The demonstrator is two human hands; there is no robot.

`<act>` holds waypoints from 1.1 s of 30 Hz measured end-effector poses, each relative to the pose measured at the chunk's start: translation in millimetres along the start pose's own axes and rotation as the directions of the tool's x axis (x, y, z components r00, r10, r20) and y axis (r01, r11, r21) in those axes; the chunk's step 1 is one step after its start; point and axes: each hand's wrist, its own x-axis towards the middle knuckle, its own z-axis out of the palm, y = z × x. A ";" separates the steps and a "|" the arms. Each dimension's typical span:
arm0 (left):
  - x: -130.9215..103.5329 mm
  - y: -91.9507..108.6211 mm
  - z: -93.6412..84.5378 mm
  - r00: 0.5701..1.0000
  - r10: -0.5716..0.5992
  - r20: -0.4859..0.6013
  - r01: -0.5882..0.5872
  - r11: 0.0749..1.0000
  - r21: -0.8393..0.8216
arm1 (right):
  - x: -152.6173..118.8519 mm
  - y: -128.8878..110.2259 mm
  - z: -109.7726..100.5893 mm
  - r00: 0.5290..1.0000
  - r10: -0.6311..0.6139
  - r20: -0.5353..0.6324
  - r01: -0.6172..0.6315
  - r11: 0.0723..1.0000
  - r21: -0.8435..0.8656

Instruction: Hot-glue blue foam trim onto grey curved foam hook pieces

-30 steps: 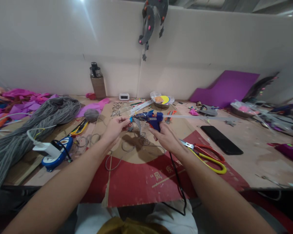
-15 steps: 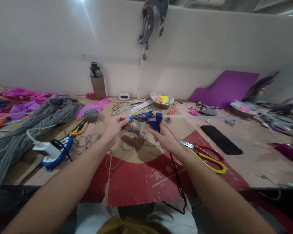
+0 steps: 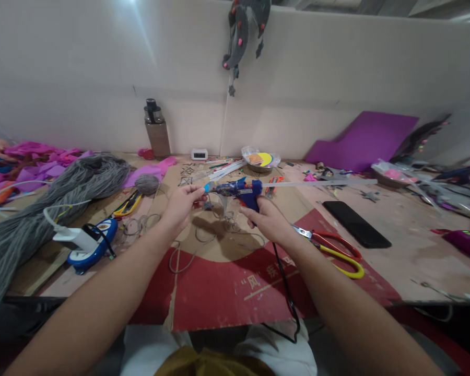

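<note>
My right hand (image 3: 267,215) is wrapped round the handle of a blue glue gun (image 3: 251,194), held level above the cardboard. A long clear glue stick (image 3: 321,183) sticks out of its back end to the right. At the gun's blue tip, my left hand (image 3: 182,204) has thumb and fingers pinched together; what lies between them is too small to make out. Small grey pieces (image 3: 207,205) hang just below these fingertips. Loose grey string (image 3: 206,240) curls over the cardboard sheet (image 3: 215,303) under both hands.
Red-and-yellow-handled scissors (image 3: 337,250) and a black phone (image 3: 356,224) lie right of my right forearm. To the left are a blue power strip (image 3: 96,250), grey yarn (image 3: 78,183) and a yellow cutter (image 3: 128,204). The gun's black cord (image 3: 284,282) drops over the front edge.
The tip of the glue gun and my left fingers have shifted slightly left, still close together. The glue stick now tilts up a little at its far end.
</note>
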 end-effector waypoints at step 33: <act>6.3 -7.7 -0.4 0.982 -0.140 -0.125 0.122 0.982 -0.144 | 26.6 -12.4 56.2 0.998 -0.043 -0.055 0.045 0.999 0.024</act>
